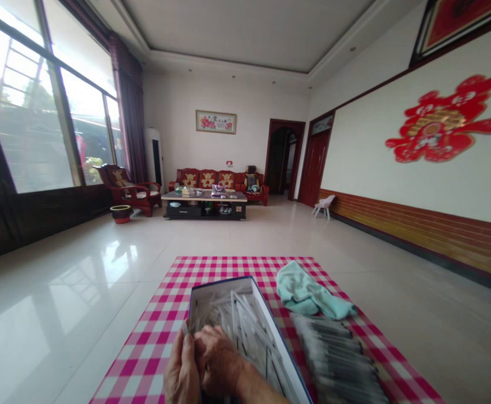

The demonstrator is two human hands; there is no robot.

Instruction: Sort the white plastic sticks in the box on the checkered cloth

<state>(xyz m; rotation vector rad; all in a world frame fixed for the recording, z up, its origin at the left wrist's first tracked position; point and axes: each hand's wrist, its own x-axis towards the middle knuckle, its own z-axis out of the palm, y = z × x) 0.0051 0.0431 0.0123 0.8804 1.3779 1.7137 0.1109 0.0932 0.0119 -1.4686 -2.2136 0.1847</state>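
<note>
Head view: left hand point(181, 367) and right hand point(218, 359) close together over the near left part of an open box point(221, 287)
Left hand: fingers raised at the box's left wall, thumb alongside; a pale tip shows by the fingertips, whether gripped I cannot tell
Right hand: fingers curled in against the left hand; whatever they may grasp is hidden, so I cannot tell
Tubes point(245, 314): slim, pale, translucent, heaped inside the box and pointing various ways
Box: white inside, dark blue along the edge, set on the surface point(144, 342) with its pink-and-white check
Bundle point(338, 359): dark and clear pieces side by side, blurred, just right of the box
Cloth point(304, 292): light green, crumpled, beyond the bundle and partly over the check
Floor point(102, 314): pale shiny tiles all around
Small chair point(324, 206): pinkish, far off by the right wall
Low table point(186, 196): dark front, cluttered top, before a red wooden sofa point(207, 178) with bear-patterned backs
Back wall point(169, 112): white, carrying a framed flower picture point(216, 122)
</note>
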